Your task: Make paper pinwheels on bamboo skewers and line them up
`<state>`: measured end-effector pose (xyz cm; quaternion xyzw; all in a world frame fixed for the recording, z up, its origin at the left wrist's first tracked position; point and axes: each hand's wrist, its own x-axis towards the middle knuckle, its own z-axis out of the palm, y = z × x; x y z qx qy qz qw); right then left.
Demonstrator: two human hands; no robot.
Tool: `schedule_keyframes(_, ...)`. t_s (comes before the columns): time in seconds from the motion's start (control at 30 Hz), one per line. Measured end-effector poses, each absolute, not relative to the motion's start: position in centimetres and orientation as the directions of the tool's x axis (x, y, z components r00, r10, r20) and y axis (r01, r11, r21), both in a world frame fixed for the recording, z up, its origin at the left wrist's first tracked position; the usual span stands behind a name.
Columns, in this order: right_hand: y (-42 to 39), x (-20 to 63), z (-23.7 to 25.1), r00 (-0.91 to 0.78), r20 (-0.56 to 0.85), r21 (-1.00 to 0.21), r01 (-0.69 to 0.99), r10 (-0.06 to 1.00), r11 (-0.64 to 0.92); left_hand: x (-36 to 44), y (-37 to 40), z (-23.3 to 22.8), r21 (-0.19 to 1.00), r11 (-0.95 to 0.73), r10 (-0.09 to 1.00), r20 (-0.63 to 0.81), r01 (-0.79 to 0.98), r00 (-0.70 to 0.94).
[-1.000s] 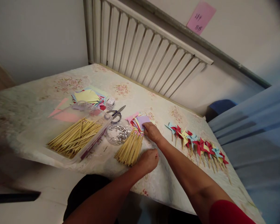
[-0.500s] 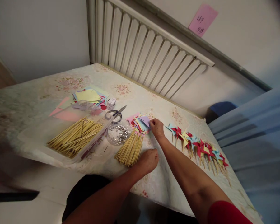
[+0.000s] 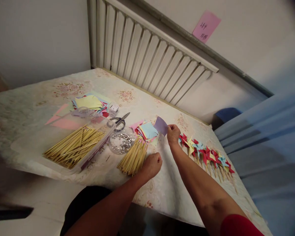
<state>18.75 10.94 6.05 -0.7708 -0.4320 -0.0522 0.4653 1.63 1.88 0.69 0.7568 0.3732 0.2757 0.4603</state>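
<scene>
Purple paper square (image 3: 161, 125) is pinched in the right hand (image 3: 173, 135) beside the paper stack (image 3: 146, 131); left hand (image 3: 152, 165), fisted, must next take 1 stick (image 3: 132, 159)

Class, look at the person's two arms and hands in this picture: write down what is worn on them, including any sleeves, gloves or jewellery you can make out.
Both hands are bare, with no gloves. The right hand leads back along a bare forearm to a red sleeve at the upper arm. The left hand and its forearm are bare too; no sleeve shows on that side. No watch, ring or bracelet can be made out.
</scene>
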Motion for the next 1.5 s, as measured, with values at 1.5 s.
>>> schedule_keyframes(1.5, -3.9, 15.1, 7.7, 0.421, -0.138, -0.989, -0.020, 0.897, -0.143, 1.2, 4.5, 2.1, 0.867, 0.340, 0.797, -0.060, -0.365, 0.601)
